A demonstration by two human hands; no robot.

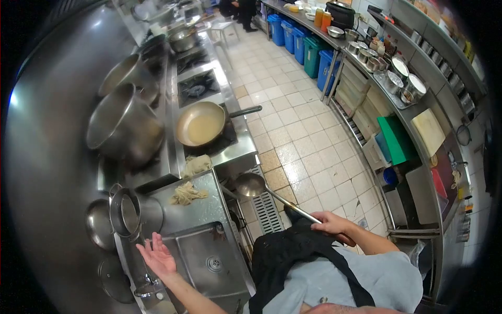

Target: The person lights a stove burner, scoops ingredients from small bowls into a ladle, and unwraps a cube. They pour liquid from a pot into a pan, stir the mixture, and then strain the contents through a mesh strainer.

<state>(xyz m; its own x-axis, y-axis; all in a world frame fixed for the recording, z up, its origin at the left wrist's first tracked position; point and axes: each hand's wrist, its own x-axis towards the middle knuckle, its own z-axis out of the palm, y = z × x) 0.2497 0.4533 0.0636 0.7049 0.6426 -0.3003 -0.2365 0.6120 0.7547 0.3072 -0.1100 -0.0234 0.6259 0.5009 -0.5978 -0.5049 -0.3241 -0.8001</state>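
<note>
My right hand (332,225) is closed round the handle end of a long metal ladle (250,185), whose bowl hangs over the floor beside the sink unit. Over the left part of the sink (201,256), my left hand (158,255) is raised with its fingers apart and nothing in it. It is near a metal pot (148,213) at the sink's back edge. On the stove, a frying pan (201,124) holds a thin layer of yellowish liquid. A crumpled cloth (187,193) lies on the steel ledge, and a folded cloth (197,165) rests at the stove's edge.
Large pots (124,125) stand behind the pan. A tiled floor (293,141) runs between the stove and a steel counter (384,83) at the right, which bears metal containers. Bins (314,56) stand under the far counter. People in dark clothes (246,13) are at the far end.
</note>
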